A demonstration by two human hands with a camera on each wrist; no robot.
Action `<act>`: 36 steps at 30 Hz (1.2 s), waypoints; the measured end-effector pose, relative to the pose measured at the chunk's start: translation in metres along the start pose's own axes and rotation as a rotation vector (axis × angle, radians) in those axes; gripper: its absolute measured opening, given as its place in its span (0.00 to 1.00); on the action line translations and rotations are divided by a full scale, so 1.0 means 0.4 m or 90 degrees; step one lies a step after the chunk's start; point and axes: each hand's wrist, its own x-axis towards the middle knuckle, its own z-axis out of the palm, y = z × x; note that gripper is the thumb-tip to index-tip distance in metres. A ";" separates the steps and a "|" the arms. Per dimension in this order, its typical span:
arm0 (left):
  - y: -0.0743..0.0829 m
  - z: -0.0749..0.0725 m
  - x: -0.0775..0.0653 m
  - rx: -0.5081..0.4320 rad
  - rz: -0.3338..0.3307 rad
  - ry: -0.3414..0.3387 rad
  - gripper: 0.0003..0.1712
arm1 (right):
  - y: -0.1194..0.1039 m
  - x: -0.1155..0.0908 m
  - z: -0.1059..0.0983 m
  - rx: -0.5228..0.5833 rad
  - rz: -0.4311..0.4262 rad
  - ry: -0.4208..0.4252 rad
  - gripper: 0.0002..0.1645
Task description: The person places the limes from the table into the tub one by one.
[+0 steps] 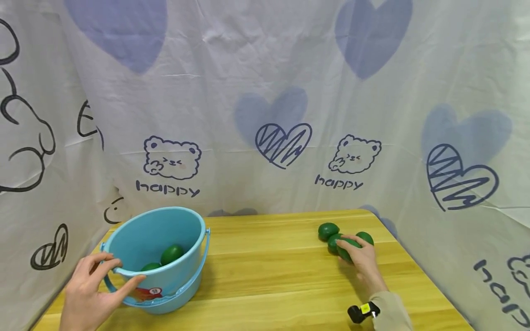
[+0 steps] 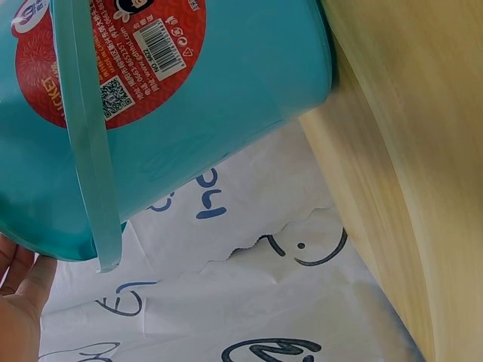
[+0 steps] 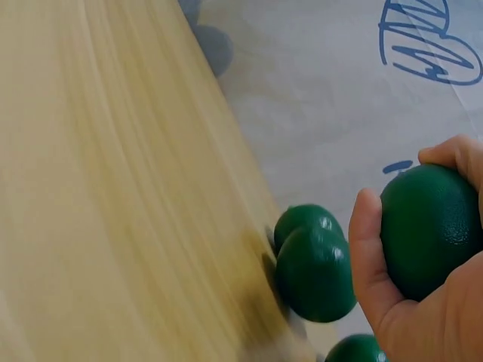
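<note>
A light blue bucket (image 1: pixel 178 274) stands at the left of the table, two green limes (image 1: pixel 171 253) visible inside it. My left hand (image 1: pixel 93 287) grips its near-left rim, thumb against the outer wall and fingers over the edge. At the table's right side, my right hand (image 1: pixel 364 264) holds a green lime (image 3: pixel 430 226) between thumb and fingers. Close around that hand lie three other limes (image 1: pixel 328 231). In the right wrist view, the held lime appears apart from the limes (image 3: pixel 315 275) beside it. The left wrist view shows the bucket's wall and red label (image 2: pixel 155 56).
The wooden table (image 1: pixel 265 276) stretches between the bucket and the limes. White cloth (image 1: pixel 232 184) printed with hearts and bears hangs behind it and at both sides. The bucket's blue handle (image 1: pixel 203 264) hangs down along its near side.
</note>
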 end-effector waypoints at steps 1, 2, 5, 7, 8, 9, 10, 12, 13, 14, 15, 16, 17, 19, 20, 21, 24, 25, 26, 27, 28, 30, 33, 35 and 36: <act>0.000 -0.001 0.001 0.000 -0.002 -0.003 0.45 | -0.003 -0.001 0.006 0.004 0.001 -0.006 0.34; 0.000 -0.002 0.002 0.000 -0.003 -0.005 0.44 | -0.005 -0.002 0.011 0.008 0.003 -0.009 0.34; 0.000 -0.005 0.005 0.007 -0.008 -0.019 0.44 | -0.009 -0.003 0.031 0.014 0.011 -0.015 0.33; 0.000 -0.009 0.006 0.014 -0.017 -0.040 0.44 | -0.012 -0.006 0.047 0.020 0.011 -0.020 0.34; 0.000 -0.010 0.006 0.019 -0.020 -0.047 0.44 | -0.014 -0.008 0.057 0.020 0.011 -0.025 0.34; 0.000 -0.012 0.006 0.023 -0.025 -0.057 0.43 | -0.016 -0.010 0.067 0.021 0.009 -0.033 0.34; 0.000 -0.013 0.005 0.027 -0.031 -0.067 0.43 | -0.018 -0.013 0.079 0.022 0.005 -0.045 0.34; 0.000 -0.017 0.005 0.033 -0.040 -0.082 0.43 | -0.023 -0.018 0.105 0.027 -0.001 -0.068 0.32; 0.000 -0.018 0.005 0.035 -0.043 -0.084 0.42 | -0.025 -0.021 0.120 0.029 -0.003 -0.080 0.31; 0.000 -0.018 0.005 0.037 -0.045 -0.085 0.42 | -0.026 -0.023 0.135 0.034 -0.004 -0.090 0.29; 0.000 -0.019 0.005 0.036 -0.048 -0.087 0.42 | -0.028 -0.024 0.150 0.036 -0.004 -0.100 0.28; 0.000 -0.020 0.004 0.038 -0.049 -0.089 0.42 | -0.029 -0.027 0.164 0.038 -0.004 -0.107 0.26; 0.000 -0.020 0.004 0.038 -0.050 -0.089 0.42 | -0.032 -0.029 0.178 0.040 -0.003 -0.112 0.25; 0.000 -0.021 0.003 0.037 -0.052 -0.088 0.41 | -0.037 -0.036 0.205 0.040 -0.003 -0.122 0.25; 0.000 -0.020 0.003 0.038 -0.052 -0.087 0.41 | -0.039 -0.039 0.218 0.039 -0.002 -0.126 0.25; 0.000 -0.021 0.002 0.037 -0.054 -0.088 0.41 | -0.042 -0.042 0.230 0.037 -0.005 -0.132 0.25; 0.001 -0.021 0.000 0.038 -0.055 -0.085 0.42 | -0.054 -0.051 0.264 0.029 -0.008 -0.150 0.25; 0.002 -0.021 0.000 0.039 -0.056 -0.085 0.42 | -0.058 -0.053 0.275 0.024 -0.012 -0.157 0.25; 0.002 -0.021 -0.001 0.038 -0.056 -0.083 0.42 | -0.063 -0.056 0.286 0.021 -0.013 -0.162 0.24; 0.002 -0.021 -0.001 0.038 -0.056 -0.083 0.43 | -0.068 -0.059 0.296 0.014 -0.017 -0.169 0.24; 0.002 -0.021 -0.002 0.040 -0.055 -0.084 0.43 | -0.074 -0.062 0.307 0.009 -0.018 -0.174 0.24; 0.001 -0.021 -0.003 0.042 -0.054 -0.082 0.42 | -0.083 -0.068 0.327 -0.006 -0.029 -0.185 0.23; 0.000 -0.022 -0.004 0.045 -0.053 -0.082 0.41 | -0.097 -0.079 0.355 -0.013 -0.042 -0.204 0.22; -0.001 -0.022 -0.004 0.045 -0.053 -0.081 0.40 | -0.104 -0.086 0.374 -0.013 -0.049 -0.217 0.21; -0.001 -0.022 -0.004 0.046 -0.053 -0.082 0.40 | -0.108 -0.089 0.383 -0.010 -0.049 -0.224 0.21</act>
